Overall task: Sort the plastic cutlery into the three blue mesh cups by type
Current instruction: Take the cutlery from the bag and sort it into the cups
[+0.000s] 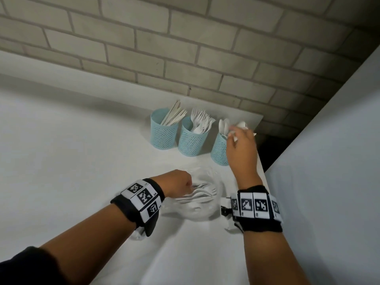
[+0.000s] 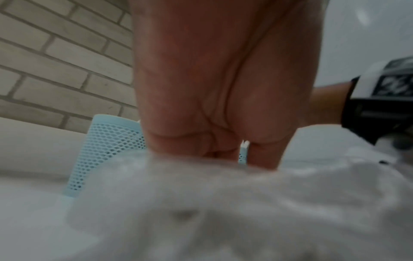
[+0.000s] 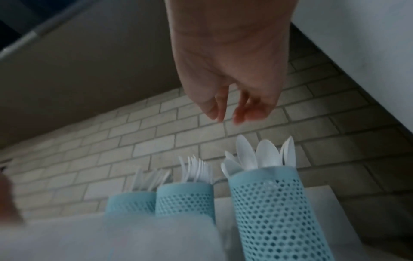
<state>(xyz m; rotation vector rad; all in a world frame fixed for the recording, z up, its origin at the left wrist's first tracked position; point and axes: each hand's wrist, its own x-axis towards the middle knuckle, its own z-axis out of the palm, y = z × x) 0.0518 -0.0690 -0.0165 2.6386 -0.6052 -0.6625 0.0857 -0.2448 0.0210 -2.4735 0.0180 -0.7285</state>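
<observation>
On the white table [image 1: 61,153], backed by a brick wall [image 1: 185,48], three blue mesh cups stand in a row: the left cup [image 1: 163,133] holds knives, the middle cup [image 1: 191,140] forks, the right cup [image 1: 220,150] spoons. Nearer the person sits a clear plastic bowl [image 1: 202,210] with the unsorted pieces, a small bunch of forks [image 1: 202,191] lying flat, their long axis running left to right with the tines pointing right. The left hand [image 1: 177,183] is at the bowl's left rim, fingers curled on the fork handles, so it looks the nearer one for the next lift, which should go up and away to the middle cup. The right hand [image 3: 232,83] hovers just above the spoon cup, fingers loose and pointing down, holding nothing in the wrist view.
</observation>
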